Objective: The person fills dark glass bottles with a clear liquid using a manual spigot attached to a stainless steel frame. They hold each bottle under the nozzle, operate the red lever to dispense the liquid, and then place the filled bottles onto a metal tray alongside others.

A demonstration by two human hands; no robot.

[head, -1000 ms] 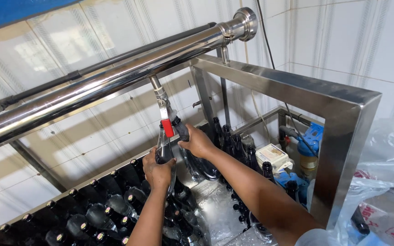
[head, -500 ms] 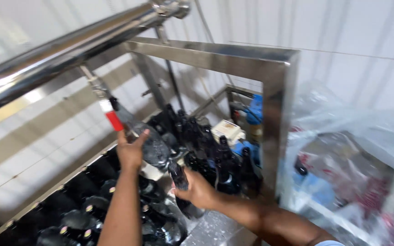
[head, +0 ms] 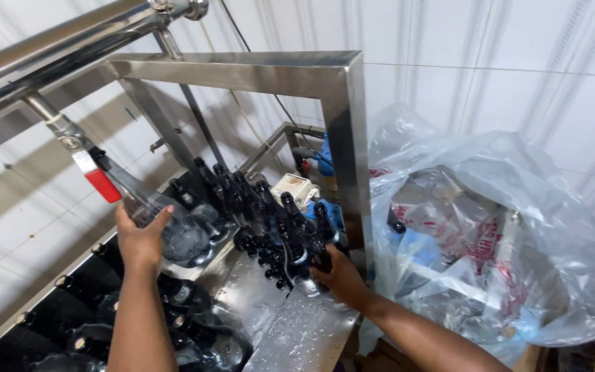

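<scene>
Glass, wet, slippery | your left hand wraps clear bottle at nozzle | right hand clasps dark bottle low; hold bodies, not necks.

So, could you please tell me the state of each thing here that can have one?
Clear bottle: tilted, neck up at the red-handled tap, held by the left hand.
Red-handled tap: handle angled down along the spout.
Dark bottles: upright, capped, clustered.
Right hand: gripping one dark bottle.
Steel tabletop: wet.
Plastic bag: crumpled, bulging.
</scene>
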